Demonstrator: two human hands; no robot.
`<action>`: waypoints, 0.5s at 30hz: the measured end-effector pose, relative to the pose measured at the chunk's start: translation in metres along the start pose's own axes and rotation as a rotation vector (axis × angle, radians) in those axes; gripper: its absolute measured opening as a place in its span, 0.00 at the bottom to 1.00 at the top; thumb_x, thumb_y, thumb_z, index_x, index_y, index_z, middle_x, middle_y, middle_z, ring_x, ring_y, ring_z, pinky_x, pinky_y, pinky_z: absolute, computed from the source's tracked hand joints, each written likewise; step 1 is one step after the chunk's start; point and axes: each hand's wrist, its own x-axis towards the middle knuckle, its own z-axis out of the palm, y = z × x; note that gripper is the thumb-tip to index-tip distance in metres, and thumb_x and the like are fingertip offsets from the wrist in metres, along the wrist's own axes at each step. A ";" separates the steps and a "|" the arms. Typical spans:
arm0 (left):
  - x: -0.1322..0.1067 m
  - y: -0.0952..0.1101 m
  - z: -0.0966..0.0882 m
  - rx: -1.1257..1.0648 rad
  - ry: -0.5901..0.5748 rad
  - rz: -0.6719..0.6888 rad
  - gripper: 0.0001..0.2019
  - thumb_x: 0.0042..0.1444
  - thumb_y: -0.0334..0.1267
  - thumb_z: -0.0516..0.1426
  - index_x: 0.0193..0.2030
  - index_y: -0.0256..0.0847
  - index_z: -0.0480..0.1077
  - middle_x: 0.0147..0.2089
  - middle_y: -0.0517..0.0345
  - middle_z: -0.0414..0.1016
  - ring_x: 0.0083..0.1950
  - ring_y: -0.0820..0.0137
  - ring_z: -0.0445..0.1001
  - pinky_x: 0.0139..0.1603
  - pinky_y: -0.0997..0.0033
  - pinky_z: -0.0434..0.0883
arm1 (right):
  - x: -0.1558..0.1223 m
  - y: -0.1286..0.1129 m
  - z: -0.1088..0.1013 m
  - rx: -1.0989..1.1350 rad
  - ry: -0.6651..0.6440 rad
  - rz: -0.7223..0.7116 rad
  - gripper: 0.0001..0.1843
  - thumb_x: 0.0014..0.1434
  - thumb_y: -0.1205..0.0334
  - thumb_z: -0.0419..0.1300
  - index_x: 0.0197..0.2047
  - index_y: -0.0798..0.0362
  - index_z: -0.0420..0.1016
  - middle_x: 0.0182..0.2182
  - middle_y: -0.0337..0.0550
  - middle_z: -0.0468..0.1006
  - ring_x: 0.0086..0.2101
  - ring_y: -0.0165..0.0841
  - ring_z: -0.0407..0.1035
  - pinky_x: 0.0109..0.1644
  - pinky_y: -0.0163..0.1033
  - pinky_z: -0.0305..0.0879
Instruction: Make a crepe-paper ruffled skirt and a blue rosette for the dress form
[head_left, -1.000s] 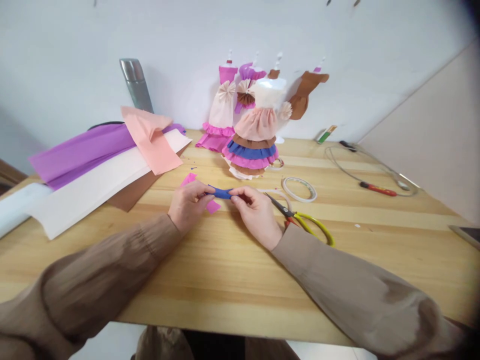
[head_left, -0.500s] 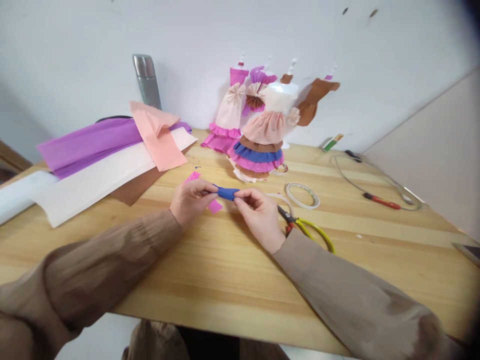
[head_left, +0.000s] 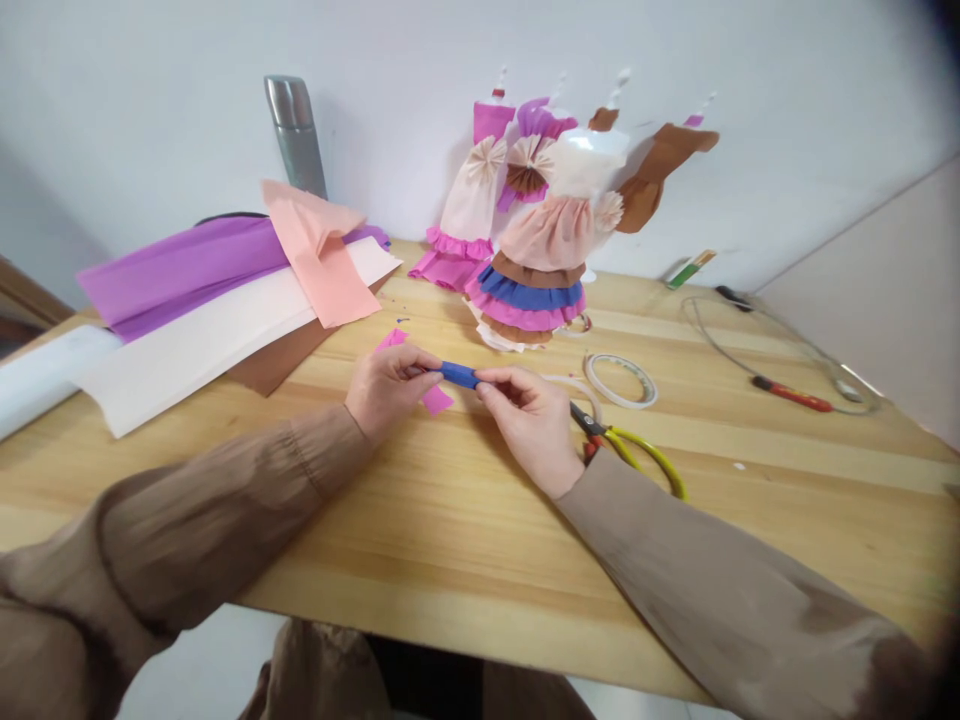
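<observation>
A narrow folded strip of blue crepe paper point(head_left: 459, 375) is stretched between my two hands just above the table. My left hand point(head_left: 390, 388) pinches its left end with thumb and fingers. On the other end, my right hand point(head_left: 531, 418) is closed in a similar pinch. A pink paper strip point(head_left: 437, 400) lies under and behind my left hand, partly hidden by it. Close to my right wrist are scissors point(head_left: 645, 455) with yellow handles, partly covered by the sleeve. Two tape rolls, one of them a white ring point(head_left: 621, 381), lie behind them.
Several small dress forms in paper dresses, one with a tiered ruffled skirt point(head_left: 529, 290), stand against the wall. Purple paper point(head_left: 180, 270), white and peach sheets lie at left before a steel flask point(head_left: 295, 140). A red-handled tool with a cable point(head_left: 795, 395) lies at right.
The camera view has shifted slightly, so the surroundings sit higher and the right side further right. The blue strip is still held at both ends and now looks narrower and flatter.
</observation>
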 end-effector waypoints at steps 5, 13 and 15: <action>0.000 0.001 0.001 -0.008 -0.006 0.003 0.03 0.47 0.32 0.64 0.30 0.37 0.80 0.28 0.56 0.81 0.28 0.72 0.75 0.31 0.74 0.73 | 0.000 0.001 0.000 -0.006 0.015 -0.015 0.07 0.54 0.62 0.62 0.35 0.52 0.82 0.30 0.43 0.81 0.29 0.32 0.71 0.33 0.38 0.66; 0.000 -0.003 0.001 0.014 0.004 -0.025 0.06 0.46 0.31 0.64 0.32 0.39 0.81 0.29 0.56 0.81 0.30 0.70 0.76 0.33 0.71 0.74 | 0.000 -0.001 -0.001 -0.025 0.027 -0.038 0.07 0.54 0.63 0.62 0.34 0.52 0.83 0.29 0.43 0.80 0.28 0.32 0.70 0.32 0.39 0.65; 0.000 -0.003 0.001 0.034 0.006 -0.040 0.06 0.46 0.31 0.64 0.33 0.39 0.81 0.29 0.55 0.82 0.30 0.70 0.77 0.33 0.71 0.74 | 0.001 -0.002 -0.001 -0.027 0.029 -0.026 0.07 0.53 0.63 0.63 0.34 0.52 0.83 0.29 0.43 0.81 0.28 0.32 0.71 0.32 0.38 0.65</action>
